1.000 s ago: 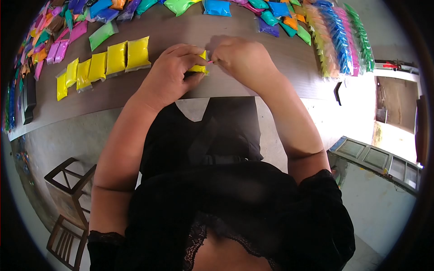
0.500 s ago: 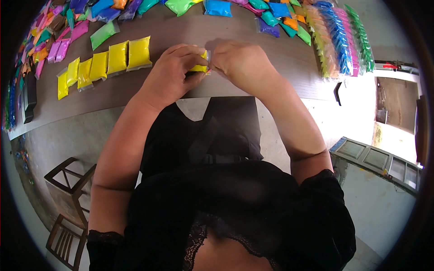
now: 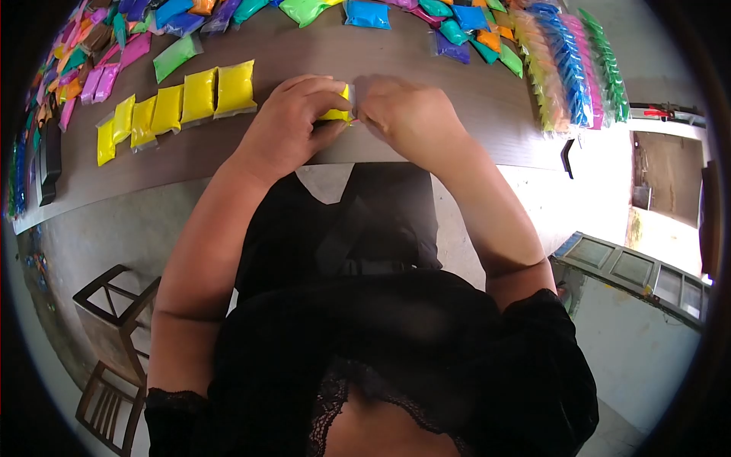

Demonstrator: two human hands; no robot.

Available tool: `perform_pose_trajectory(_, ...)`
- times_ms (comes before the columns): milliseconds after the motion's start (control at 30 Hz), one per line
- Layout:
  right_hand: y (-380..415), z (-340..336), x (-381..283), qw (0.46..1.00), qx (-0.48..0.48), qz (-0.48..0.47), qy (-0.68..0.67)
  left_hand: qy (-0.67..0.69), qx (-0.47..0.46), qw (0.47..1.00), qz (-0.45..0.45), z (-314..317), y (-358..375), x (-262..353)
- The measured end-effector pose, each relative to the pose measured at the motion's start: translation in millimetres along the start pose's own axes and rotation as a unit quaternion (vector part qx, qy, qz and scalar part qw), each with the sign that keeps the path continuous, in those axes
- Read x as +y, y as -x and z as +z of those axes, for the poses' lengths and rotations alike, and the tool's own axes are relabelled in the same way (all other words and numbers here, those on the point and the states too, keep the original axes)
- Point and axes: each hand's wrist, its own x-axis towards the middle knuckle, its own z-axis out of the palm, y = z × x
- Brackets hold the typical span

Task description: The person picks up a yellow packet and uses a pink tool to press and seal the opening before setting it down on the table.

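My left hand (image 3: 293, 120) is closed around a small yellow packet (image 3: 337, 113) in clear plastic, and its fingers cover most of it. Just right of the packet's clear edge is my right hand (image 3: 403, 110), with fingers curled into a pinch. Whatever lies between those fingertips is hidden from this view. On the table to the left, several filled yellow packets (image 3: 199, 95) lie side by side in a slanting row. A green packet (image 3: 177, 58) rests just behind that row.
Many coloured packets (image 3: 365, 14) are heaped along the table's back and left. Packets in yellow, blue, pink and green rows (image 3: 567, 68) stand at the right end. A black object (image 3: 50, 161) sits at the left edge. Wooden chairs (image 3: 114, 358) are at lower left.
My right hand has shifted very slightly to the right, its fingers still pinched beside the packet. My left hand and the yellow row look the same.
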Motion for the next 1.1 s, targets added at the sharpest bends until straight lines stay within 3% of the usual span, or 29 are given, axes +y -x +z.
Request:
perform_pose_trajectory(233,1,9,1,0.999,0.041,0.014,0.01,-0.013,-0.004,1.0,0.007,0,-2,0)
perform_pose_trajectory(333,5,0,-1,1.0,0.011,0.0,0.013,-0.014,-0.003,1.0,0.002,0,0,1)
perform_pose_trajectory(733,-1,4,7,0.997,0.054,-0.05,-0.005,-0.012,-0.008,1.0,0.01,0,-1,0)
perform_pose_trajectory(833,-3,6,6,1.0,0.017,-0.005,0.003,-0.021,-0.006,1.0,0.009,0,-2,1)
perform_pose_trajectory(1100,-2,2,8,0.998,0.035,-0.043,-0.002,-0.022,-0.011,1.0,-0.016,1,-3,3)
